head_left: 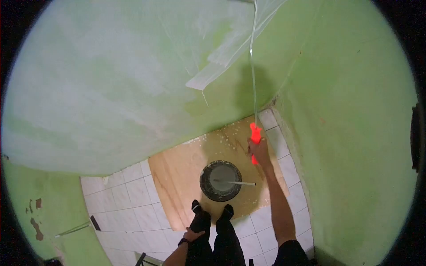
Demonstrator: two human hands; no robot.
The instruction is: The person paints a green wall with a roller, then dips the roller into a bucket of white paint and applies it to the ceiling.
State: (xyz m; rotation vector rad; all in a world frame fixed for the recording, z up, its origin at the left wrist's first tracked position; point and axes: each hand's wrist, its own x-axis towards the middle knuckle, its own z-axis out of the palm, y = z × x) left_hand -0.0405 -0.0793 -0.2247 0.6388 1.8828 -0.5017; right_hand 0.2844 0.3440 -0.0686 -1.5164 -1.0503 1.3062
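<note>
My right hand is closed round the orange handle of a paint roller, whose long wire rod runs up to the top edge of the view. The roller's head is mostly cut off there, beside white streaks on the green wall. Down at the bottom, my left hand rests on my dark-trousered leg near the knee, its fingers spread and holding nothing. Between the two hands stands a black bucket of greyish-white paint, with a pale stick leaning out over its rim to the right.
Under the bucket lies a paint-spattered wooden board on the white tiled floor. Another green wall rises at the right. A thin pole with a dark end is at lower left. My feet stand at the board's near edge.
</note>
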